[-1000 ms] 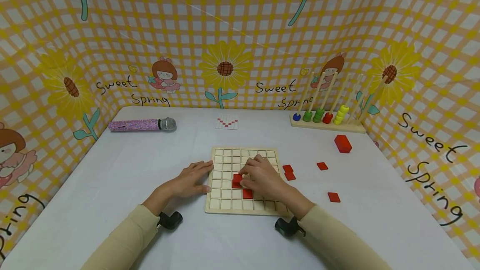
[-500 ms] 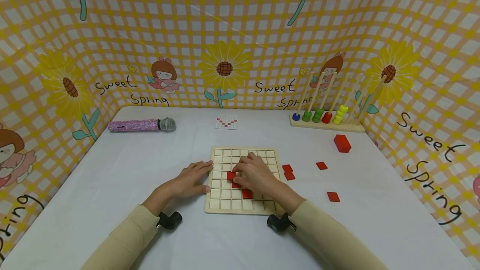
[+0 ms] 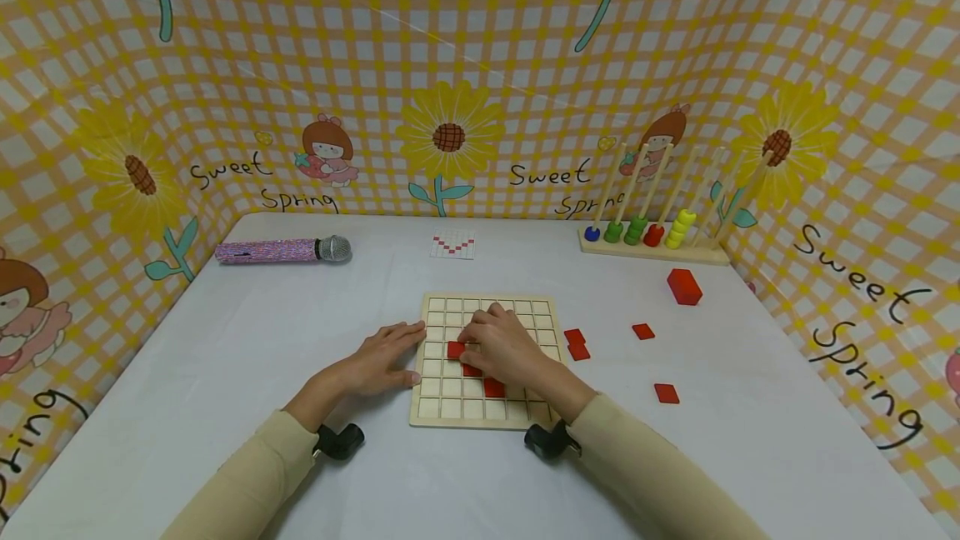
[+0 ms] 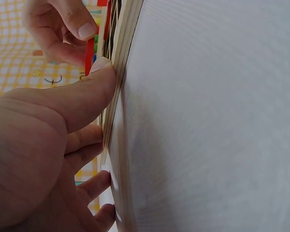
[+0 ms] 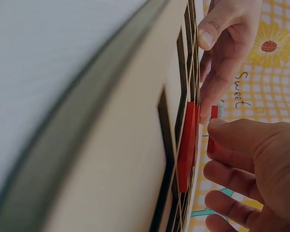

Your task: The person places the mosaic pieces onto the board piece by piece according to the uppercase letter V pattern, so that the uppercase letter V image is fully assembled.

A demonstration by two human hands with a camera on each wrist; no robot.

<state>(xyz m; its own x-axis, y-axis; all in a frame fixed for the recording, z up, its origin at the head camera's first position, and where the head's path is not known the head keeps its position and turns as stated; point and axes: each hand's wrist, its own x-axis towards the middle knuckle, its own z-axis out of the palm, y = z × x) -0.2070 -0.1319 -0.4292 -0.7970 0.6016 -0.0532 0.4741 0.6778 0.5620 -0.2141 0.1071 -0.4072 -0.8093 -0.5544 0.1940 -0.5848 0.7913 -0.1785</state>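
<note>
A wooden grid board (image 3: 452,408) lies on the white table in the head view. At its left edge rests my left hand (image 3: 378,361), fingers extended; the left wrist view shows the thumb (image 4: 92,89) against the rim. Between thumb and finger my right hand (image 3: 502,348) pinches a square red tile (image 3: 454,350) over the board's left half. That tile (image 5: 213,113) stands off the board surface in the right wrist view. Two more red tiles sit in grid cells, one partly under the right hand (image 3: 472,371) and one nearer the front (image 3: 494,387). The right hand hides several cells.
Loose red tiles (image 3: 577,351) lie right of the board, with others (image 3: 667,393) farther out. Behind them are a red block (image 3: 685,287) and a peg stand with coloured beads (image 3: 652,250). A patterned card (image 3: 453,245) and a glittery microphone (image 3: 281,251) lie at the back.
My right hand has moved left across the board with the red tile, from above the tile in the grid to a spot farther left. My left hand stays put.
</note>
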